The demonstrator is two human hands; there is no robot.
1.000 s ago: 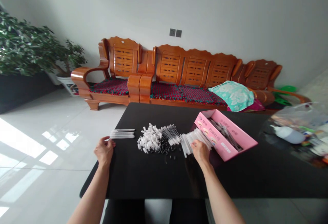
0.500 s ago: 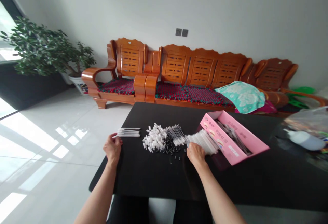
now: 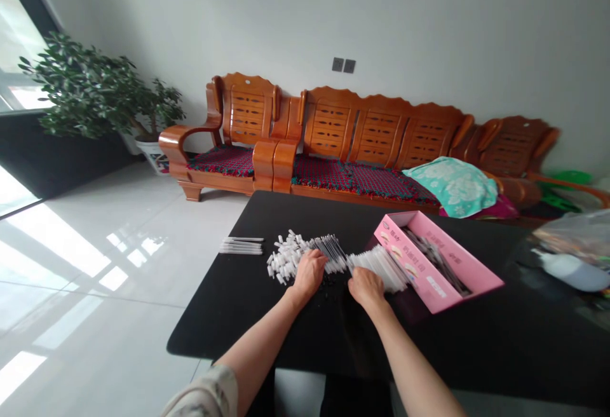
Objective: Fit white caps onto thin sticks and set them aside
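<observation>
Black worktop (image 3: 452, 341) carries two hands, one pink printed cardboard box and five separate lots of small parts in the head view. Near its far edge, towards the left corner, lies a small stack of a few thin white sticks (image 3: 241, 246), well apart from everything else. To its right comes one loose heap of short white pieces (image 3: 284, 257), then one bundle of fine sticks with dark and clear strands (image 3: 328, 252), then one fan of translucent white tubes (image 3: 379, 267), the last two almost touching. A scatter of small black pieces (image 3: 328, 282) sits mostly hidden beneath and beside the left hand (image 3: 309, 274), which lies palm down between the white heap and the fine sticks, its fingers close together and curled; whether it grips anything cannot be told. The right hand (image 3: 365, 290) rests on the near ends of the white tubes, just beside the left hand, and its hold also cannot be told. The pink box (image 3: 438, 263) stands open near the far right of the worktop, with dark sticks (image 3: 436, 258) lying inside. Beyond the far edge stands one long wooden sofa (image 3: 333, 131) with a teal towel (image 3: 455, 186).
</observation>
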